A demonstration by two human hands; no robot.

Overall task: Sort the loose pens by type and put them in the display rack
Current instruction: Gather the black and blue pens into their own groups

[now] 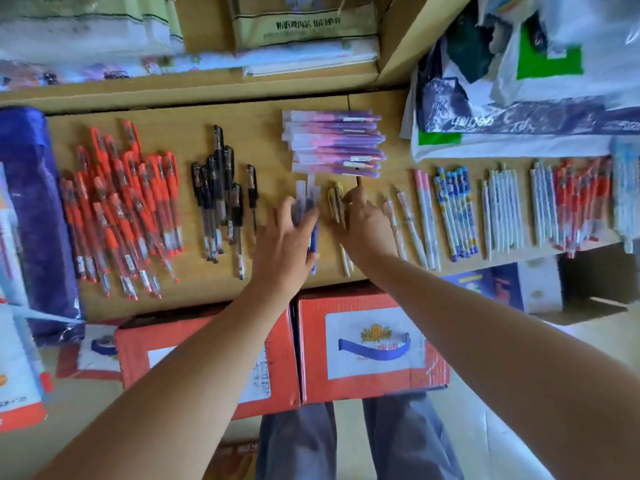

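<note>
A: Entry one, nearest the camera, lower centre. What is showing?

B: Two legs in grey trousers (298,441) are standing behind two orange cardboard boxes with white labels (370,348). Both bare forearms are reaching over the boxes onto the pale wooden counter (194,140).

A: Left hand?

B: The left hand (285,237) is lying at mid-frame. Its fingers are spread wide and nearly straight, pressing on a few loose blue-violet pens (313,258). One pen is sticking out below the edge of the palm.

A: Right hand?

B: The right hand (365,225) is sitting just beside it, with the index finger stretching up-frame. The other fingers are curling down against a small bunch of yellow pens (336,202). I cannot tell whether it is gripping them or only touching them.

A: The other pens?

B: They are lying in groups along the counter:
- Left of the hands is a row of black-capped clear gel pens (221,199).
- Further left is a heap of red-capped clear gel pens (121,209).
- Right of the hands are pink-and-white pens (426,216).
- Next come blue patterned pens (457,213).
- Beyond those are plain white pens (502,213).

A: Beyond the hands?

B: A stack of purple-and-pink pens in clear sleeves (336,143) is resting just above the fingertips. Blurred paper packs (304,26) are filling the shelf along the top edge.
</note>
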